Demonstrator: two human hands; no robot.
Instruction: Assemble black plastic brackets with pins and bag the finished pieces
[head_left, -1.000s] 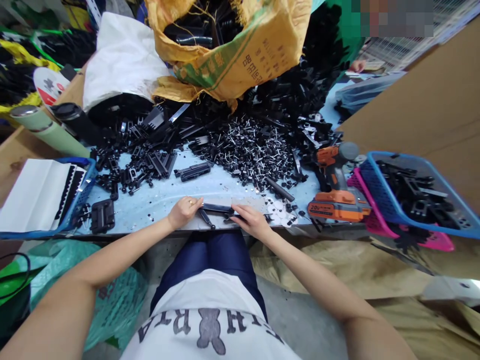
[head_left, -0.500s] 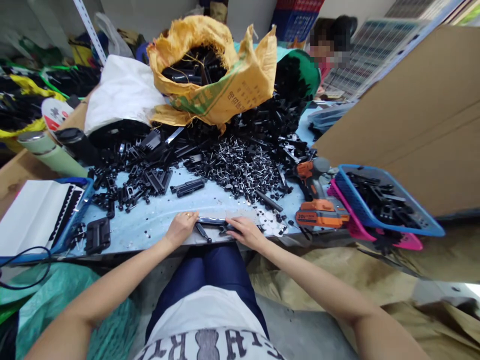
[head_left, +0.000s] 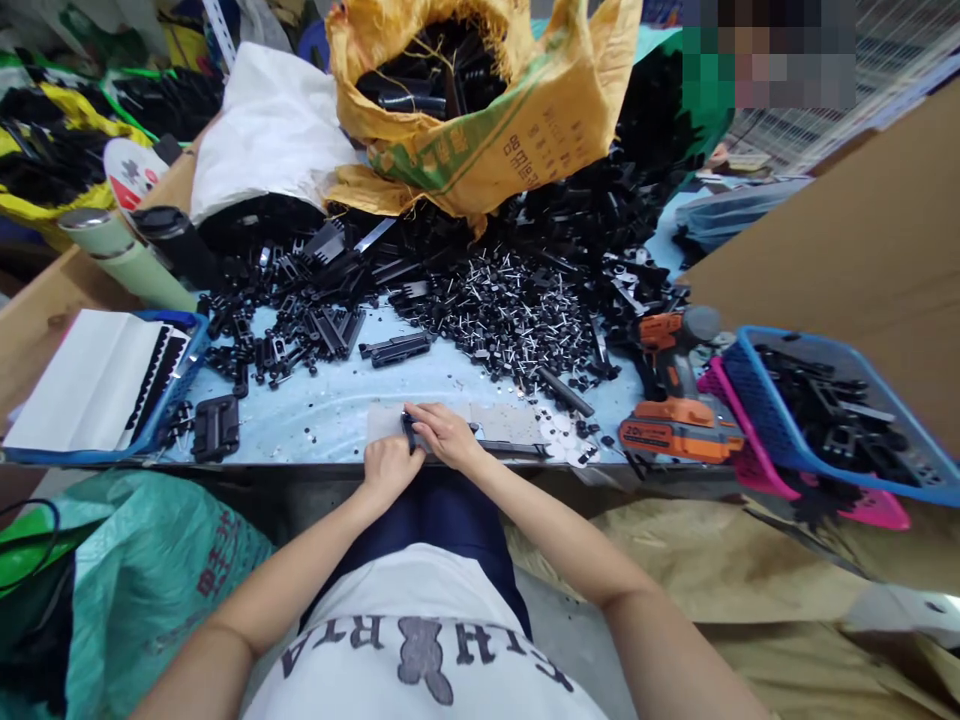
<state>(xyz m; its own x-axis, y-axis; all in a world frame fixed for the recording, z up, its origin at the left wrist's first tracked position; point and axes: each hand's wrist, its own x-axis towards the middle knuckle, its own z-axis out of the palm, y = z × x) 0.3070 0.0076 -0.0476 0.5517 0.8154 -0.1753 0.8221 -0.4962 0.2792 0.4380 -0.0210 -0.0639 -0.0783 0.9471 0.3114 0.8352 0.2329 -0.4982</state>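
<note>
At the table's front edge, my left hand [head_left: 391, 466] is closed around the lower part of a black plastic piece [head_left: 408, 424]. My right hand [head_left: 448, 438] lies against it, fingers wrapped over the same piece, so most of it is hidden. Just right of my right hand, a long narrow black part [head_left: 514, 447] rests along the edge. Beyond my hands lies a black folded plastic assembly [head_left: 397, 348]. Behind that spreads a heap of small black parts and silvery pins [head_left: 517, 315].
An orange cordless drill [head_left: 679, 425] stands at right beside a blue basket [head_left: 847, 470] of black parts. A yellow sack [head_left: 555, 130] and a white sack [head_left: 274, 140] sit behind. At left are a blue tray [head_left: 176, 385] and a green bottle [head_left: 139, 265]. Another person is at upper right.
My hands have come together, the right one moving left to meet the left. The long black part that lay between them now sits right of my right hand. The view has shifted.
</note>
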